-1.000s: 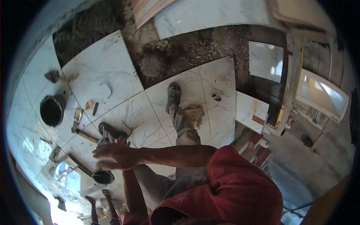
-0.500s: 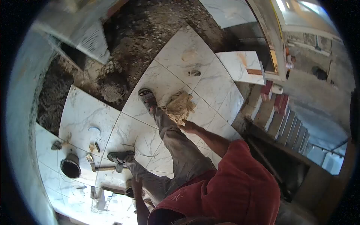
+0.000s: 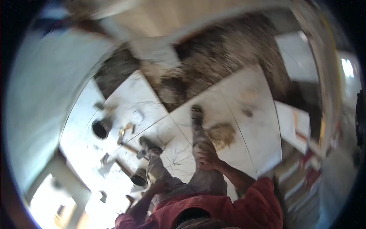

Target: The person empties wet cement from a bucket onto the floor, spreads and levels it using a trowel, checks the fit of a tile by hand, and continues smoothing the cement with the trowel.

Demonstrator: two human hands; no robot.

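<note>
My right hand [image 3: 207, 158] lies on the knee of my grey trouser leg, fingers spread over the cloth and holding nothing that I can see. My left hand [image 3: 160, 186] is against the other thigh, dim and blurred, so its fingers cannot be made out. Beside my right leg a crumpled brown sheet [image 3: 222, 136], paper or cloth, lies on the marbled white tiles [image 3: 263, 145]. Near my left foot is a long-handled tool [image 3: 131, 148], its head blurred. A dark round container [image 3: 140, 177] stands close to my left leg.
A black bucket [image 3: 101, 129] stands to the left on the tiles. Ahead, rough dark soil [image 3: 228, 49] borders the jagged tile edge. A loose tile [image 3: 292, 124] lies at the right, above stairs [image 3: 297, 179] going down. A wall [image 3: 57, 84] rises at the left.
My view has swung, shifting the floor rightward and blurring it. My right hand has moved from beside the crumpled sheet onto my knee. My left hand has come up my leg to the thigh.
</note>
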